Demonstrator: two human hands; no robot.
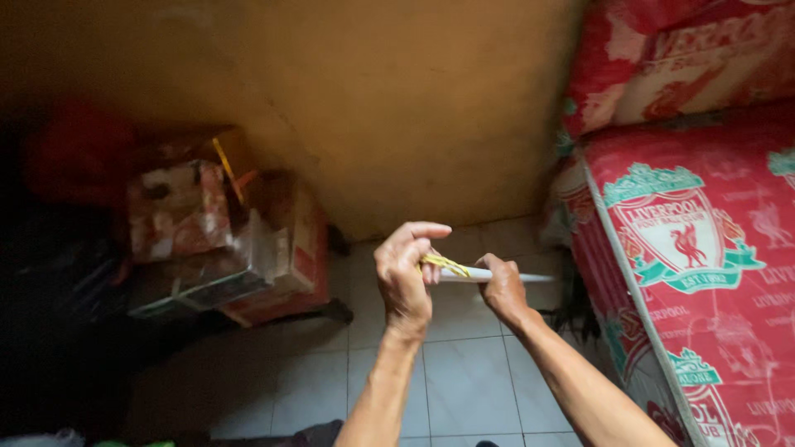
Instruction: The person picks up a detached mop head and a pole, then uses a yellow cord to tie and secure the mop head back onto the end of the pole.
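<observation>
a home, a cramped sleeping or storage corner. at right of the frame lay a red printed mattress [704, 273] with a matching pillow [679, 58] above it; at left stood stacked cardboard boxes [224, 240]; pale floor tiles [464, 381] met a bare ochre wall [373, 108].

Over a pale tiled floor [464, 381], the left hand [403, 277] pinches a yellow strip [445, 264] wound at one end of a thin white rod [497, 276], which the right hand [502, 285] grips. Cardboard boxes [240, 240] sit left; a red patterned mattress [704, 273] lies right, against an ochre wall [397, 108].
</observation>
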